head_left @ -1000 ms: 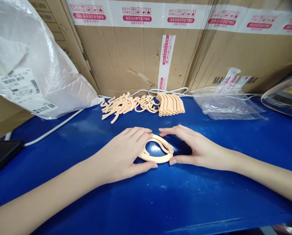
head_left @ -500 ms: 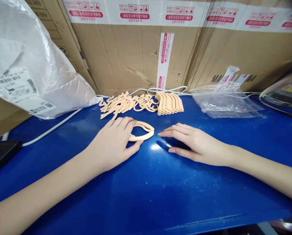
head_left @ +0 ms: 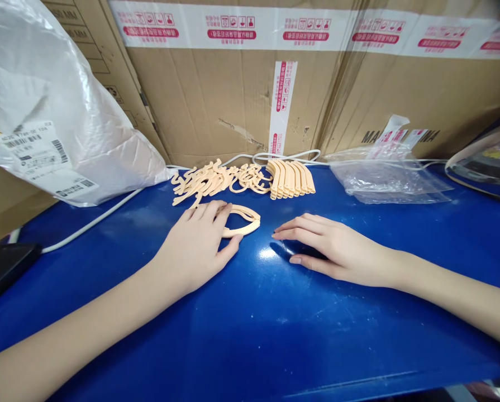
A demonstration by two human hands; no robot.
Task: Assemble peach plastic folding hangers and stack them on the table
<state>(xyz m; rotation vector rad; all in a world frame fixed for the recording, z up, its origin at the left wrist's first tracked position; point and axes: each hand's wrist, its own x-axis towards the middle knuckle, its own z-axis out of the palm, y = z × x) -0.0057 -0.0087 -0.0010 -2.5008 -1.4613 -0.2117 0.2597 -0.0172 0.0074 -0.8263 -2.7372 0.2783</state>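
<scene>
- We take twelve o'clock as the side away from the person, toward the cardboard box (head_left: 216, 106).
- The cream loop (head_left: 247, 228) lies on the blue table (head_left: 250, 335), and the left hand (head_left: 197, 245) is the nearer one: it touches the loop.
- We see the long axis of the loop run roughly from nine to three o'clock. Its closed tip points to three, out of the left hand's grip.
- The left hand holds the nine o'clock end between the fingers, over the far edge, and the thumb, at the near edge. How firmly, we cannot tell.
- The right hand (head_left: 320, 245) holds nothing that we can see; its fingers and thumb are spread apart. From its fingertips, the loop's tip lies near, at about ten o'clock, not touching.
- Beyond the loop, toward twelve, we find the loose cream parts (head_left: 208, 181), and toward one, the row of curved parts (head_left: 291, 178).
- The loop's nine o'clock end is hidden under the left fingers, so we cannot make out its shape there.
- Both forearms are cut off by the picture's edges, and the black object (head_left: 6, 268) at nine o'clock also.
</scene>
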